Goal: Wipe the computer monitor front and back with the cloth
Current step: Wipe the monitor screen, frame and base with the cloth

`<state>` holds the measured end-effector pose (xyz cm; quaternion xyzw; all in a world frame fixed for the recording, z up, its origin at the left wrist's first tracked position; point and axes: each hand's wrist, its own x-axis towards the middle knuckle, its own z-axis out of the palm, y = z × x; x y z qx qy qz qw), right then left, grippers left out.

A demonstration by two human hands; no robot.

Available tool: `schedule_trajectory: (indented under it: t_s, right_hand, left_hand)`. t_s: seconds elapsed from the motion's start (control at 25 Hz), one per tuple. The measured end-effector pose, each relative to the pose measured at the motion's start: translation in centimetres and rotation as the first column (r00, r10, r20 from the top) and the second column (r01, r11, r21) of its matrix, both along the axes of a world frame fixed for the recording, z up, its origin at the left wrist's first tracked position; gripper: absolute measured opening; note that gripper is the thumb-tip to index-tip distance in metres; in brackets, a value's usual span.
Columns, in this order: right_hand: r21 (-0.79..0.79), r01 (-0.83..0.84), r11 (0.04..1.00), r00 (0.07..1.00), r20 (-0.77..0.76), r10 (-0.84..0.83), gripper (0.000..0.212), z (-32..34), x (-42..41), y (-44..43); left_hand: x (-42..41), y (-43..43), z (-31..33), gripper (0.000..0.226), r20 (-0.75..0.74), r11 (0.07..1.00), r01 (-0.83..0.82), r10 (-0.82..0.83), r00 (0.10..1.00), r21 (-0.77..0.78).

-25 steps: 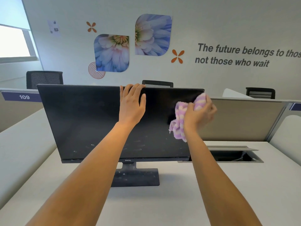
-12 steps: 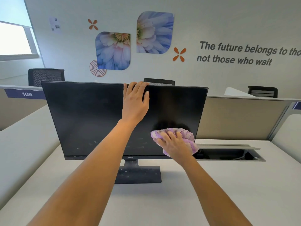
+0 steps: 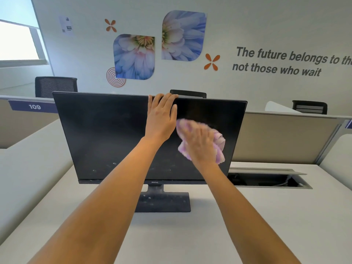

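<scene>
Now gripping the top edge of the black flat-screen computer monitor (image 3: pixel 106 134) with the left hand (image 3: pixel 162 121), pressing a bunched pink-and-purple cloth (image 3: pixel 219 141) to its screen under the flat-fingered right hand (image 3: pixel 200 143).

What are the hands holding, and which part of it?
The left hand holds the monitor by the middle of its top edge. The right hand presses the purple cloth on its front; blur hides whether its fingers grip it.

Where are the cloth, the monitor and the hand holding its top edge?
cloth (image 3: pixel 219 142): head view, its pink right end.
monitor (image 3: pixel 104 134): head view, dark screen's left half.
left hand (image 3: pixel 162 119): head view, back of the hand.
</scene>
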<state>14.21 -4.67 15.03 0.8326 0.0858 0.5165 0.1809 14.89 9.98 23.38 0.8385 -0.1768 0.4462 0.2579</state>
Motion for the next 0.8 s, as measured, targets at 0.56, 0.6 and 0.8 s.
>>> schedule_trajectory:
  t_s: [0.56, 0.6, 0.8]
  right_hand:
    - [0.440, -0.117, 0.890, 0.993, 0.070, 0.096, 0.050, 4.7, 0.2, -0.3]
    - [0.483, -0.114, 0.868, 0.993, 0.077, 0.088, 0.052, 4.6, 0.2, 0.9]
    - [-0.032, -0.107, 0.994, 0.976, -0.197, 0.098, 0.065, -3.8, -1.6, 4.6]
  left_hand:
    - [-0.8, 3.2, -0.5, 0.045, 0.055, 0.971, -0.200, 0.195, 0.979, 0.130]
    - [-1.0, 3.3, -0.8, 0.046, 0.051, 0.970, -0.205, 0.200, 0.978, 0.129]
    - [-1.9, 4.7, -2.4, 0.048, 0.016, 0.962, -0.207, 0.207, 0.978, 0.179]
